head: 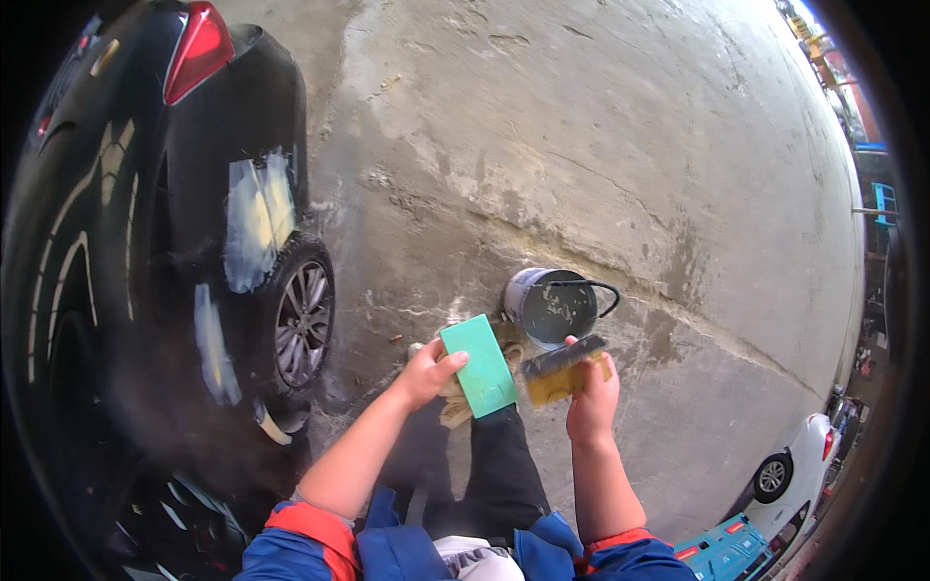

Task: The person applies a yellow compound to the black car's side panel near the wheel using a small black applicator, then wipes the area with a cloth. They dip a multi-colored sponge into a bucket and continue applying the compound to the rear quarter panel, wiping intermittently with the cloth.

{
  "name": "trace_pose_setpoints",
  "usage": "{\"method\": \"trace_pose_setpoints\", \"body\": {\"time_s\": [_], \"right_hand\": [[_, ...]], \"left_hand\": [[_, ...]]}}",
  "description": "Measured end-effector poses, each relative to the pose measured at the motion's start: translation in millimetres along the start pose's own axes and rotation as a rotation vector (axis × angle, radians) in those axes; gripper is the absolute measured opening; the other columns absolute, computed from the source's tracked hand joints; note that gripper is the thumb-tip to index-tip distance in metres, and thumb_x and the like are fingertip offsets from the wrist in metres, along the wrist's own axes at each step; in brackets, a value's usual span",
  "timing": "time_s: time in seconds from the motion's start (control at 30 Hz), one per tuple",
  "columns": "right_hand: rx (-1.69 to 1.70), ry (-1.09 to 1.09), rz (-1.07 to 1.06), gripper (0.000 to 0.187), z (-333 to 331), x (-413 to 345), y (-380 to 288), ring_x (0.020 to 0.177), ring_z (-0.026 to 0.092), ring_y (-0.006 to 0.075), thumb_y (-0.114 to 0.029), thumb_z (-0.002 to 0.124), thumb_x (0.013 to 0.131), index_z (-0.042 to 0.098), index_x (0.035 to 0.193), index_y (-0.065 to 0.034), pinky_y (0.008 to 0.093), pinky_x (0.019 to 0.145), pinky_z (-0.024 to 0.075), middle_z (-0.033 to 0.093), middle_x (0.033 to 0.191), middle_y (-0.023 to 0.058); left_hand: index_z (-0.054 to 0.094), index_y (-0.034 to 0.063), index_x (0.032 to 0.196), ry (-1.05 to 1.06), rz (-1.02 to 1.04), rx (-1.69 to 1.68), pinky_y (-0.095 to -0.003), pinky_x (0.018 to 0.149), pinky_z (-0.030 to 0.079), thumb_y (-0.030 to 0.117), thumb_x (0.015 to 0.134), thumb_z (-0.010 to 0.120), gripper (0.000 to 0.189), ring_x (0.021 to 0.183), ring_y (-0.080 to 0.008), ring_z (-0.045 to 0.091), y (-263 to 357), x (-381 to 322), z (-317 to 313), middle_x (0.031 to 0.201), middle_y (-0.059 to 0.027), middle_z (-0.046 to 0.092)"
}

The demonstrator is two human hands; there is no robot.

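Observation:
My left hand [431, 373] grips a flat, rectangular green block [481, 367] by its left edge, thumb on top. In my right hand [594, 399] is a bent yellow-and-dark-grey sheet [558, 386] that looks like sandpaper. The two pieces are held apart, side by side above my shoes. Just beyond my right hand, a pale bucket [519, 294] stands on the floor with dark liquid inside. Light flecks show in the liquid, and a black curved handle [615, 298] juts from the rim.
Along the left stands a black car [203, 123] with pale filler patches [254, 218] around its rear wheel [304, 323]. Cracked concrete floor [581, 131] stretches ahead and right. At lower right are a white car [810, 450] and a turquoise cart or case [726, 548].

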State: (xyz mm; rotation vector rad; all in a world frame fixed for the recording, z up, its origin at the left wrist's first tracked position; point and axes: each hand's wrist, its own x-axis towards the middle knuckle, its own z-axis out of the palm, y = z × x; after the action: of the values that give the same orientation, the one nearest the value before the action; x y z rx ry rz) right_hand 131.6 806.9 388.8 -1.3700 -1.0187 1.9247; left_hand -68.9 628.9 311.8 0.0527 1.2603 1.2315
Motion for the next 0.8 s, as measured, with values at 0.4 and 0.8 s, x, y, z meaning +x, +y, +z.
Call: {"method": "trace_pose_setpoints", "body": {"time_s": [0.4, 0.8], "right_hand": [[-1.017, -0.239, -0.839, 0.027, 20, -5, -8, 0.122, 0.068, 0.0404, 0.007, 0.074, 0.076, 0.054, 0.086, -0.0067, 0.0462, 0.103, 0.0536, 0.072, 0.130, 0.0225], [-1.146, -0.562, -0.840, 0.027, 9, -39, 11, 0.136, 0.061, 0.0379, 0.001, 0.076, 0.076, 0.055, 0.085, -0.0122, 0.0616, 0.117, 0.0388, 0.070, 0.139, 0.0106]], "left_hand": [[0.059, -0.0002, 0.141, -0.173, -0.022, 0.073, -0.0364, 0.113, 0.044, 0.030, 0.099, 0.071, 0.054, 0.130, -0.0185, 0.058, 3, 8, 27, 0.138, -0.0108, 0.065], [0.060, 0.0054, 0.145, -0.079, 0.235, 0.436, -0.0372, 0.109, 0.048, 0.023, 0.102, 0.067, 0.047, 0.129, -0.0247, 0.061, -10, 18, 34, 0.136, -0.0141, 0.062]]}}
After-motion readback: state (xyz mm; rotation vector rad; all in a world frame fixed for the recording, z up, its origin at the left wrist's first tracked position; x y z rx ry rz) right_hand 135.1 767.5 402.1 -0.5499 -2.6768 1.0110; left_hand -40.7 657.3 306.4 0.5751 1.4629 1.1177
